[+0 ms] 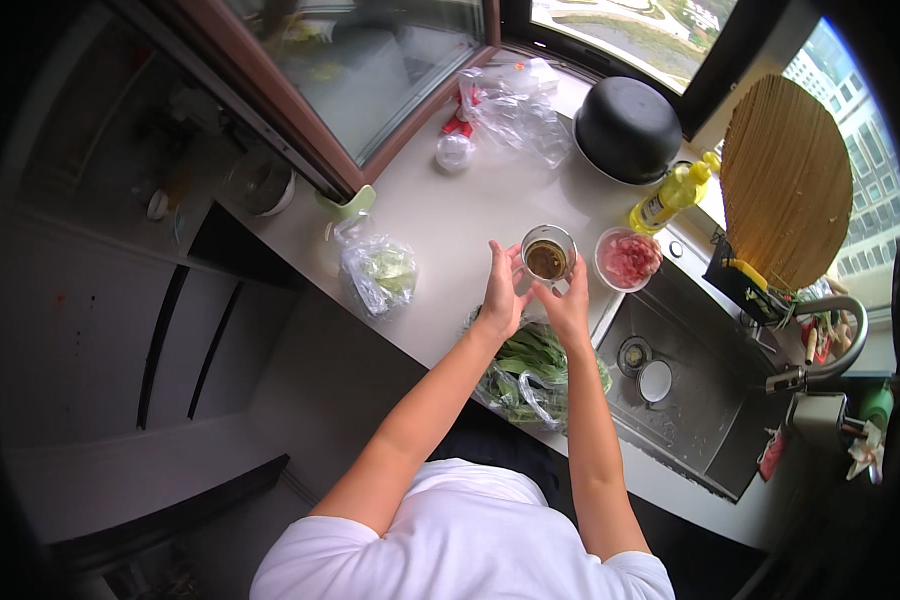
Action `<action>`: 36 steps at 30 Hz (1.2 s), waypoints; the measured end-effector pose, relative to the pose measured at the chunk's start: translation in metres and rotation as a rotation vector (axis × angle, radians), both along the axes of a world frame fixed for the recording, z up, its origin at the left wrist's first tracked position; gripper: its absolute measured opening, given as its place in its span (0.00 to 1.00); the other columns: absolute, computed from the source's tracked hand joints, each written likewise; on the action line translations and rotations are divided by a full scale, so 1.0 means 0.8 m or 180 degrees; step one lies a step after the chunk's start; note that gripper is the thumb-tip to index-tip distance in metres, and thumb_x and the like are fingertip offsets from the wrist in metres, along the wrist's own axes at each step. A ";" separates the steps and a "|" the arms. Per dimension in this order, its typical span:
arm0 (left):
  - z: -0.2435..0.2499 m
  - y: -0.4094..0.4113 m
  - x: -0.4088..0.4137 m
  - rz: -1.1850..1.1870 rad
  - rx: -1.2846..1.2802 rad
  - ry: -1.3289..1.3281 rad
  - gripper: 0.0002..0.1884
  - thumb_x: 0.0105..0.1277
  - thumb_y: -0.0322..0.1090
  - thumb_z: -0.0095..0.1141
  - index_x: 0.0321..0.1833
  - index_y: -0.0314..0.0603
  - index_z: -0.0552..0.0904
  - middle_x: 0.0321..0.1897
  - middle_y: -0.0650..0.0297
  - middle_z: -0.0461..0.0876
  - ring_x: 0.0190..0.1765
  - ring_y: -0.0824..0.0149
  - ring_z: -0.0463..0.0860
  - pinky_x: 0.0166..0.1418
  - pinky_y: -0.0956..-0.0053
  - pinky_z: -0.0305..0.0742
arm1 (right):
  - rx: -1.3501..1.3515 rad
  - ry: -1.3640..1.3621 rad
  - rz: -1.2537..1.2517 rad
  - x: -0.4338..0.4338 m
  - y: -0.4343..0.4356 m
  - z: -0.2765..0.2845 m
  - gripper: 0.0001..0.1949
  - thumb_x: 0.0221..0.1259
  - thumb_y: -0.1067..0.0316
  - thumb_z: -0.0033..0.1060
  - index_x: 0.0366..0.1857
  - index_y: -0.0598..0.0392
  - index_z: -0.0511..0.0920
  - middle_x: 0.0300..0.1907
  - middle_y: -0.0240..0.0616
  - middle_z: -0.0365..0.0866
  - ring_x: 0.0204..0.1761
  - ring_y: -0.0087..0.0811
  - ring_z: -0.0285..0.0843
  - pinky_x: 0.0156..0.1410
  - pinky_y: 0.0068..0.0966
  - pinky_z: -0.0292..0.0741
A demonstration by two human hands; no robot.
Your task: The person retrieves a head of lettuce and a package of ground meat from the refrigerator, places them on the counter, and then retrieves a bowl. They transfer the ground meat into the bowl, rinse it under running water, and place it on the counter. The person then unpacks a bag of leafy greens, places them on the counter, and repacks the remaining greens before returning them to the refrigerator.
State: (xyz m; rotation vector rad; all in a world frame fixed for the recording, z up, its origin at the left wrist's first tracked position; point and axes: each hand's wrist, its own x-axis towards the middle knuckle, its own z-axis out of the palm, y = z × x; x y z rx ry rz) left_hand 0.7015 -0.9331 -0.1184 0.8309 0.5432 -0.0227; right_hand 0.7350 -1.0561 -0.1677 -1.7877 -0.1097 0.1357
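Note:
Both my hands are around a clear glass cup (548, 253) with brown contents at its bottom. My left hand (504, 294) is at the cup's left side, fingers spread along it. From the right and the near side, my right hand (566, 298) touches the cup. Just right of it stands a round tub of raw meat (628, 259). Below my hands, a clear plastic bag of leafy greens (529, 371) lies at the counter's front edge. Another plastic bag with a pale green vegetable (381, 276) rests to the left.
A steel sink (690, 375) with a small white dish (654, 381) and a faucet (844, 304) is at right. Behind are a yellow bottle (669, 199), a black pot (628, 130), a round wooden board (787, 180) and plastic bags (521, 112). An open window sash (367, 165) juts over the counter.

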 end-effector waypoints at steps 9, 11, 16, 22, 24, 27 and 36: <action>0.152 0.080 -0.076 0.0516 0.0644 -0.0777 0.43 0.75 0.72 0.24 0.76 0.41 0.61 0.73 0.61 0.63 0.72 0.63 0.62 0.72 0.56 0.60 | -0.0047 -0.0738 0.0642 -0.043 0.096 0.181 0.47 0.52 0.78 0.72 0.78 0.53 0.54 0.65 0.45 0.69 0.66 0.42 0.72 0.62 0.39 0.80; 0.183 0.112 -0.099 0.0678 0.0949 -0.0828 0.43 0.75 0.72 0.24 0.75 0.41 0.62 0.72 0.61 0.65 0.71 0.64 0.64 0.72 0.57 0.60 | 0.0005 -0.0890 0.0820 -0.056 0.134 0.210 0.49 0.51 0.78 0.73 0.79 0.53 0.52 0.63 0.46 0.72 0.64 0.42 0.74 0.61 0.38 0.81; 0.218 0.222 -0.157 0.1029 0.1410 -0.0658 0.43 0.74 0.73 0.26 0.74 0.42 0.65 0.69 0.61 0.70 0.67 0.65 0.68 0.67 0.63 0.65 | -0.0104 -0.1361 0.1072 -0.099 0.253 0.227 0.53 0.48 0.75 0.76 0.79 0.60 0.48 0.55 0.51 0.75 0.57 0.50 0.75 0.58 0.38 0.75; 0.180 0.393 -0.190 0.1141 0.1442 -0.0202 0.41 0.74 0.72 0.30 0.72 0.43 0.68 0.66 0.61 0.70 0.65 0.64 0.68 0.63 0.64 0.67 | -0.0015 -0.0898 0.1241 -0.144 0.423 0.193 0.52 0.50 0.73 0.74 0.78 0.63 0.46 0.62 0.58 0.70 0.62 0.55 0.70 0.67 0.42 0.69; 0.147 0.452 -0.189 0.1119 0.1352 -0.0019 0.40 0.73 0.72 0.32 0.72 0.46 0.68 0.65 0.62 0.70 0.65 0.63 0.68 0.62 0.63 0.67 | 0.0008 -0.0854 0.1196 -0.151 0.478 0.157 0.50 0.52 0.72 0.71 0.78 0.64 0.45 0.62 0.61 0.69 0.62 0.58 0.70 0.67 0.43 0.70; 0.081 0.532 -0.176 0.0925 0.1214 0.0169 0.41 0.73 0.73 0.33 0.75 0.46 0.64 0.72 0.58 0.62 0.73 0.55 0.61 0.68 0.53 0.64 | -0.0132 -0.0436 0.1175 -0.143 0.549 0.102 0.51 0.54 0.71 0.69 0.80 0.54 0.44 0.68 0.55 0.67 0.66 0.51 0.72 0.57 0.39 0.82; -0.029 0.604 -0.116 0.0568 0.0830 0.0390 0.42 0.72 0.71 0.39 0.77 0.46 0.59 0.75 0.56 0.58 0.76 0.54 0.57 0.70 0.50 0.64 | -0.0402 -0.0013 0.0544 -0.087 0.636 -0.002 0.46 0.50 0.76 0.64 0.75 0.68 0.48 0.63 0.64 0.69 0.62 0.61 0.73 0.62 0.44 0.75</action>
